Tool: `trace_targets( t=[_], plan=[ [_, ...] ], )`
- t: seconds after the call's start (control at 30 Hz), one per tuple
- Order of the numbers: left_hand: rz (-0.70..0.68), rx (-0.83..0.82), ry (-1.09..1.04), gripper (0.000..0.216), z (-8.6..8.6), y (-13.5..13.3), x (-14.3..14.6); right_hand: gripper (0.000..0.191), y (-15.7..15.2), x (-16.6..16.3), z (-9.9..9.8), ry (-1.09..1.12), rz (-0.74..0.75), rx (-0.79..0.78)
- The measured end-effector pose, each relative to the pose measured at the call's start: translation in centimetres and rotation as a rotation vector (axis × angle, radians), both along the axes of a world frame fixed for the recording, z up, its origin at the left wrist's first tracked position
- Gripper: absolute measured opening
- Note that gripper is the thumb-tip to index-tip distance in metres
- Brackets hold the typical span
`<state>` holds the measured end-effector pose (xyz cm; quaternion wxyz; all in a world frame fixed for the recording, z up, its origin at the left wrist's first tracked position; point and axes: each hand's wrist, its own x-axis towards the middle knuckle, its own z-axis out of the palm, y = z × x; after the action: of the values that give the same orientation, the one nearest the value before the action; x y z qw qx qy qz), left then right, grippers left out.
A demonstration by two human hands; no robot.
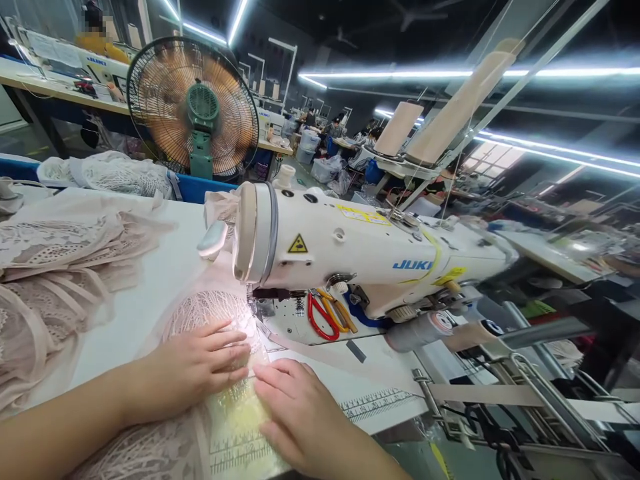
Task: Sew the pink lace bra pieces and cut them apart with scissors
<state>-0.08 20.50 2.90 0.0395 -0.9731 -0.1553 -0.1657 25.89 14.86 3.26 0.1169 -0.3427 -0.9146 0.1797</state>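
Pale pink lace fabric (205,312) lies under the needle area of a white sewing machine (320,233). My left hand (200,370) rests on this lace, fingers stretched out and pressing it flat to the left of the needle. Close by, in front of the needle, my right hand (300,407) has its fingers bent at the lace's right edge, gripping it. A narrow pink elastic band (310,353) runs from the right towards the presser foot. The needle itself is lost in the bright lamp glow.
More lace pieces (45,267) are heaped at left on the white table (145,247). Red-handled scissors (321,317) lie under the machine arm. Thread cones (397,130) stand behind it. A large fan (193,110) is at the back, and a person in yellow (100,45) sits far left.
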Motion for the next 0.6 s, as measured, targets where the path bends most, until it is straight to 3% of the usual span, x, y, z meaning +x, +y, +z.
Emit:
trace_targets(
  t=[0.23,0.43,0.6],
  plan=[
    [-0.054,-0.039,0.015,0.035,0.3,2.3,-0.3,0.036,0.9,-0.9,0.0,0.019,-0.05,0.016],
    [-0.112,0.056,0.013,0.029,0.3,4.3,-0.5,0.032,1.9,-1.8,0.5,-0.062,-0.087,0.014],
    [-0.137,0.099,0.017,0.034,1.2,5.2,-0.3,0.04,2.7,-2.7,0.9,-0.141,-0.113,0.017]
  ],
)
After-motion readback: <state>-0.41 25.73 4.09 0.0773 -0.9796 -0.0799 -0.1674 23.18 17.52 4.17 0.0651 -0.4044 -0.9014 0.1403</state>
